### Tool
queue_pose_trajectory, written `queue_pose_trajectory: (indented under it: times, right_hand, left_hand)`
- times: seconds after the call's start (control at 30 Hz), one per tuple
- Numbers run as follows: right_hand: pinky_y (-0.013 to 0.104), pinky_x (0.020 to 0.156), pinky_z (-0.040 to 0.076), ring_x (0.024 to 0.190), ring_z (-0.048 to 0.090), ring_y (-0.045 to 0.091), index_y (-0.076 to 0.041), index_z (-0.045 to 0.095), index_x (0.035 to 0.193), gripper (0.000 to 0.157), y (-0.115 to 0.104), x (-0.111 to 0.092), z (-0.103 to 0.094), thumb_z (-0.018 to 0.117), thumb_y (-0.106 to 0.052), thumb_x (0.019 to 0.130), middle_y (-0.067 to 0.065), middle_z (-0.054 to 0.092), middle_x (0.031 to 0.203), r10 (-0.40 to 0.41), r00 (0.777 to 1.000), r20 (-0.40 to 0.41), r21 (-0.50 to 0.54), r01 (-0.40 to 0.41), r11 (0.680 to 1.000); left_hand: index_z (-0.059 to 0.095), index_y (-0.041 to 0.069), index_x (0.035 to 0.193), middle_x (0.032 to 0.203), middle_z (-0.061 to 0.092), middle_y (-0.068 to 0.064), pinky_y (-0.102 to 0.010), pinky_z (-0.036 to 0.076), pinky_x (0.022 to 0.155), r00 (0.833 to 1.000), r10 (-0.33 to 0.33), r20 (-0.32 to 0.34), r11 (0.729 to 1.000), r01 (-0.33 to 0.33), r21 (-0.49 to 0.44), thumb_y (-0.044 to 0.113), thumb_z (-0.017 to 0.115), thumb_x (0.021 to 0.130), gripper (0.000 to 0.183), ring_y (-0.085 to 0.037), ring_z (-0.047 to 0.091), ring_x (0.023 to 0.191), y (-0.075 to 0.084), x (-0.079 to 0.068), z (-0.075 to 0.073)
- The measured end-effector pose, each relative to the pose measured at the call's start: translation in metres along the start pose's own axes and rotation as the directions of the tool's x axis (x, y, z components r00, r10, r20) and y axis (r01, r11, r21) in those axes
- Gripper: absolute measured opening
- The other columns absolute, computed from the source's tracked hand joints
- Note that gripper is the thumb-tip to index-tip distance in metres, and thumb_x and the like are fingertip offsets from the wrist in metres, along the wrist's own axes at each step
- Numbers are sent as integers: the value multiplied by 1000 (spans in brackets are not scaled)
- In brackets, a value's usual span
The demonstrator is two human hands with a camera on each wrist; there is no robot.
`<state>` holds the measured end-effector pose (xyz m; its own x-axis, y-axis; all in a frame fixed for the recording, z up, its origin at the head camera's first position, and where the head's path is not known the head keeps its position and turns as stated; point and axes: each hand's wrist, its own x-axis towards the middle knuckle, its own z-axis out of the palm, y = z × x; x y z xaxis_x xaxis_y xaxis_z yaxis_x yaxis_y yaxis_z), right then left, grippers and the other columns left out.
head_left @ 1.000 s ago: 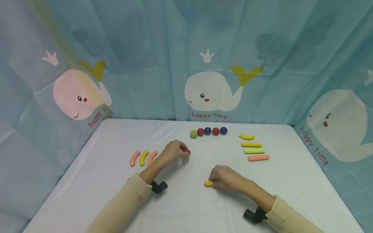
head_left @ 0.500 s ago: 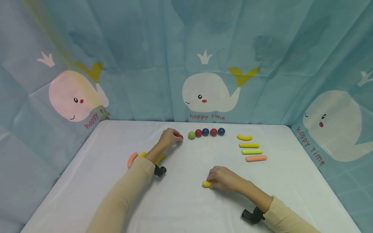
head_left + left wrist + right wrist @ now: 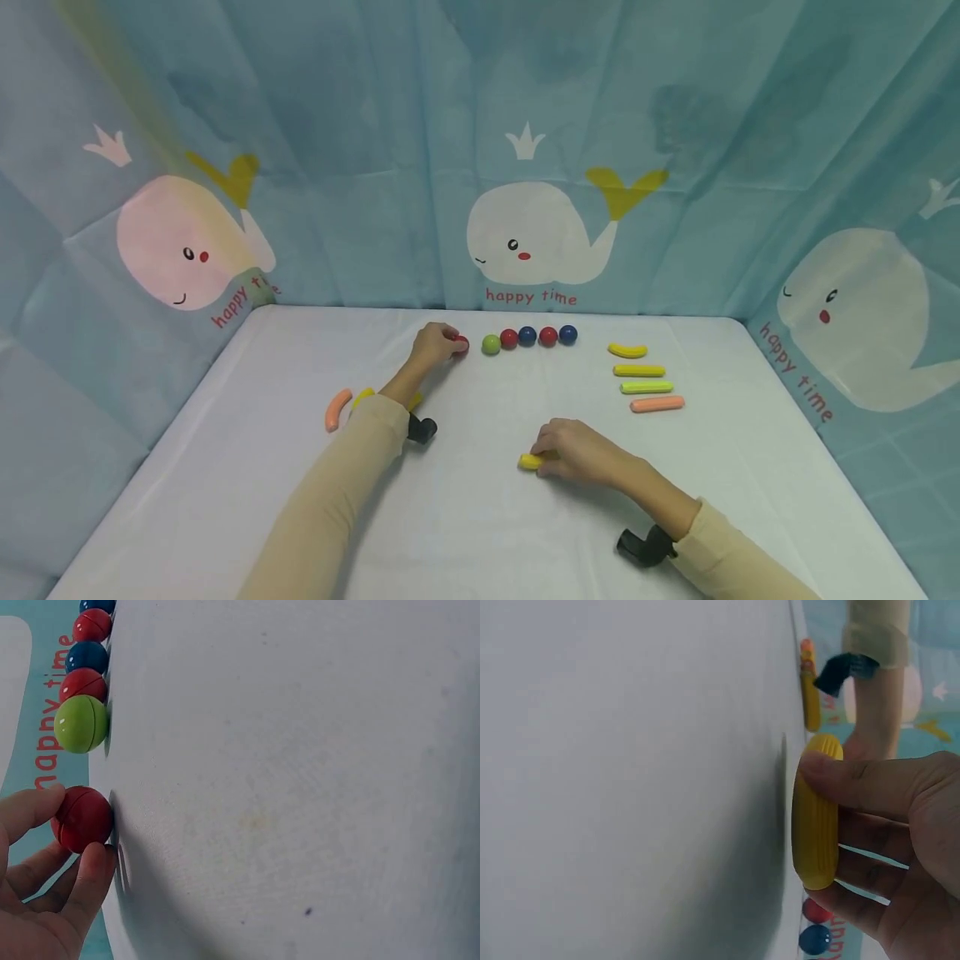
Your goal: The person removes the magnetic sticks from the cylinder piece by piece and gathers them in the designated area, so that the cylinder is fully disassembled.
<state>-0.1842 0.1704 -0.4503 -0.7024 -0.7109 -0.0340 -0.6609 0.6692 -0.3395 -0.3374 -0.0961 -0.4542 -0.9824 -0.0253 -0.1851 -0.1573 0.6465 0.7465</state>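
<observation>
At the table's back, my left hand (image 3: 432,345) pinches a red ball (image 3: 84,820) between thumb and fingers, close to the tabletop. A small gap separates that ball from a green ball (image 3: 491,344), the left end of a row of red and blue balls (image 3: 527,336). Nearer the front, my right hand (image 3: 576,452) grips a yellow ridged stick with rounded ends (image 3: 815,825) by its sides. The stick is just over the table or touching it; I cannot tell which. In the head view, fingers cover part of it.
On the left lie a peach curved piece (image 3: 338,410) and yellow curved pieces (image 3: 416,401), partly hidden by the left forearm. To the right are a yellow curved piece (image 3: 627,351) and yellow, light green (image 3: 647,387) and peach straight sticks (image 3: 657,404). A whale-print curtain (image 3: 360,233) stands behind.
My left hand has carried the red ball away from me and slightly left, to beside the green ball. My right hand stays nearly in place, holding the yellow stick.
</observation>
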Motion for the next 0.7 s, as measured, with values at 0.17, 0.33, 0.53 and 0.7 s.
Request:
queue_pose_trajectory:
  times: [0.17,0.33,0.53,0.7]
  right_hand:
    - [25,78,52,83,55,5,-13,76,103,25,3,8,-4,79,-23,81,-7,68,91,31,999,-22,1,-31,1000]
    - [24,76,51,80,54,6,-11,76,102,24,6,14,-2,79,-22,81,-4,69,90,35,999,-36,-17,-35,999]
    - [23,76,51,80,53,5,-12,76,102,24,7,17,0,80,-21,80,-5,68,90,59,998,-36,-25,-60,998]
    - [26,77,52,83,55,7,-12,75,103,26,11,18,-2,79,-25,81,-5,68,92,68,997,-43,-13,-69,998]
  left_hand:
    - [62,4,125,122,63,-16,-31,56,86,1000,-16,5,1000,16,-23,21,70,90,40,-25,64,100,-1,-1,0]
    - [60,5,127,125,62,-15,-36,53,95,999,-29,12,999,30,-14,22,68,91,40,-27,59,108,-2,-3,3]
    - [59,6,130,131,59,-15,-42,46,104,1000,8,-3,1000,-8,20,24,67,91,44,-30,55,119,-1,-10,1]
    - [57,7,132,138,55,-15,-46,46,104,996,76,-56,997,-74,26,28,64,93,44,-32,52,126,-4,-27,-5]
